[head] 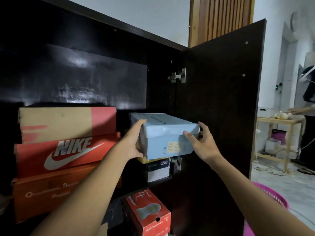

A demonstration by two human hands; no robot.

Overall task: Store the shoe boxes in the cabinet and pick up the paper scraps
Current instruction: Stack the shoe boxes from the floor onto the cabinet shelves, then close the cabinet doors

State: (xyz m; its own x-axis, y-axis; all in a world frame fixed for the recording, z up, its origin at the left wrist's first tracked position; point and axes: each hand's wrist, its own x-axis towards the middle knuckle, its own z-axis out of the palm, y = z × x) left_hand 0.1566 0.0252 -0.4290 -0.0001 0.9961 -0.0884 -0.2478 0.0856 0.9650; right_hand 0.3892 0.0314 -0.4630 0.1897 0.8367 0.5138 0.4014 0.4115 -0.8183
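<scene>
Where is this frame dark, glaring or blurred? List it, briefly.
Head view: cabinet interior underexposed, glare patch on its back panel; room at far right washed out; label on the blue box too soft to read; open door leans from wide-angle distortion.

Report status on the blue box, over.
Left hand grips blue shoe box, left end; right hand pinches its right corner. Box rests on stacked boxes in cabinet. Nothing seen blocking.

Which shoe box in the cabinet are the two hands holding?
The light blue box, between the left hand and right hand; the red Nike box and orange box lie untouched.
</scene>
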